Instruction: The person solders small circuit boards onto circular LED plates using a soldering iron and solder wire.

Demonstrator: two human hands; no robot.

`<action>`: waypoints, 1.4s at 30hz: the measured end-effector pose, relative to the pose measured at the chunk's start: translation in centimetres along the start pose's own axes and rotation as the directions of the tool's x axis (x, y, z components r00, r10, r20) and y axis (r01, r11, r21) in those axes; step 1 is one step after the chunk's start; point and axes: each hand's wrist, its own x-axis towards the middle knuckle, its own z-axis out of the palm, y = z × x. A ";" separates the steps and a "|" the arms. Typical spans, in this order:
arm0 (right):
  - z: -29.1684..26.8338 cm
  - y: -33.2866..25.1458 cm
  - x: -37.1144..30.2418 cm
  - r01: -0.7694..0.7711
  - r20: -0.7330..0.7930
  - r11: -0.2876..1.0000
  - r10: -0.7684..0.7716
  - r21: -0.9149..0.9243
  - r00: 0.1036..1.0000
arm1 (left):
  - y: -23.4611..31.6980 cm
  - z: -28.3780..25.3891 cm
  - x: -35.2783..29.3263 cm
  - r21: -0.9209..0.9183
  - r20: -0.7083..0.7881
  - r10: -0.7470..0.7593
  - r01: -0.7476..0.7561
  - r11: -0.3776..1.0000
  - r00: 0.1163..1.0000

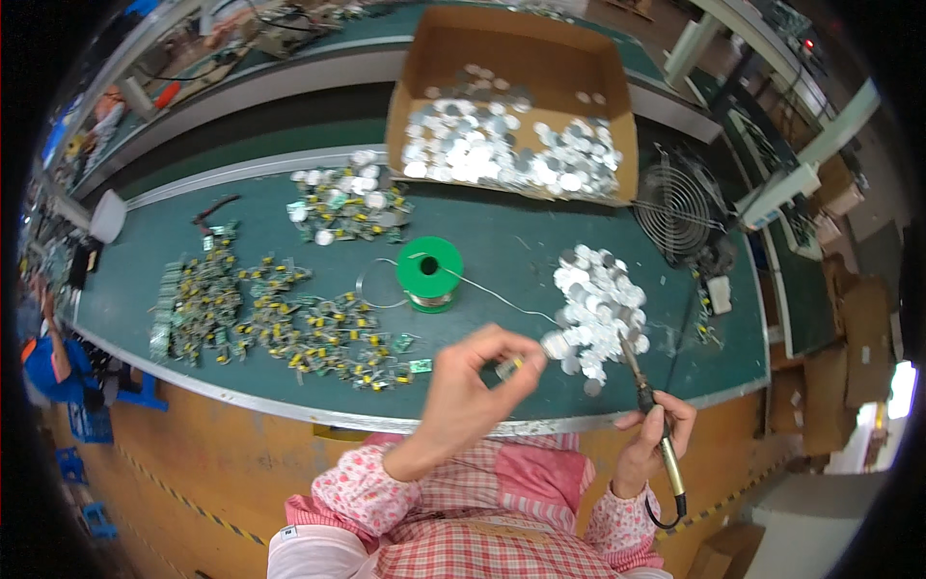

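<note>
My left hand [473, 386] is closed in a pinch on a small circuit board [513, 367] with a yellow part, mostly hidden by the fingers. A silver disc [556, 345] shows just beyond the fingertips; whether it is joined to the board I cannot tell. In my right hand [658, 436] a soldering iron [667, 458] is gripped by its handle, its tip pointing up and away over the pile of silver discs [596, 299]. Left of that pile a green spool of solder wire [417, 262] stands on the bench, its loose wire [502, 297] trailing toward the left fingertips.
Several small boards with yellow parts [318, 333] cover the bench's left side. Behind them lies a heap of boards with discs [352, 198]. A cardboard box [516, 48] of discs stands at the back. A round fan grille [672, 205] is at right; the bench edge [338, 421] runs before me.
</note>
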 end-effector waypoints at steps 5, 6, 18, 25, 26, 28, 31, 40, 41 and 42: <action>-0.4 0.7 -0.2 -0.025 0.004 1.000 0.025 0.009 1.000 | 3.5 -9.3 4.4 0.726 -0.292 0.350 -0.032 0.687 0.890; -0.4 0.8 -0.1 -0.007 0.015 1.000 0.007 0.016 1.000 | 3.3 -11.0 4.5 0.895 -0.213 0.515 -0.045 0.443 0.830; -1.1 3.5 3.1 -0.033 -0.023 0.996 0.031 -0.087 0.999 | -21.6 -3.5 -35.8 -0.617 -0.674 -0.637 0.759 0.208 -0.374; -0.6 3.0 4.9 0.181 0.165 0.979 -0.164 -0.097 0.973 | -21.8 -3.6 -37.2 -0.698 -0.462 -0.829 0.706 0.122 -0.314; -0.5 2.9 5.0 0.200 0.186 0.974 -0.178 -0.108 0.966 | -22.1 -3.8 -37.1 -0.672 -0.452 -0.855 0.727 0.140 -0.254; -0.6 2.4 4.6 0.217 0.158 0.966 -0.194 -0.142 0.968 | -22.4 -3.7 -36.9 -0.591 -0.435 -0.895 0.782 0.196 -0.104; -0.6 1.0 3.1 0.124 0.048 0.969 -0.117 -0.213 0.992 | -22.9 -4.0 -36.8 -0.378 -0.359 -0.916 0.870 0.317 0.178; -2.1 -0.1 0.2 0.074 -0.019 0.978 -0.079 -0.197 0.997 | -9.6 -13.2 -20.7 0.614 -0.059 -0.725 0.597 0.516 0.687; -2.0 -0.1 -0.1 0.060 0.006 0.979 -0.060 -0.196 0.998 | -5.8 -13.0 -17.4 0.645 -0.052 -0.662 0.531 0.549 0.747; -1.8 -0.2 -0.3 0.055 0.017 0.973 -0.053 -0.223 0.998 | -3.9 -12.3 -15.3 0.549 -0.063 -0.452 0.410 0.729 0.890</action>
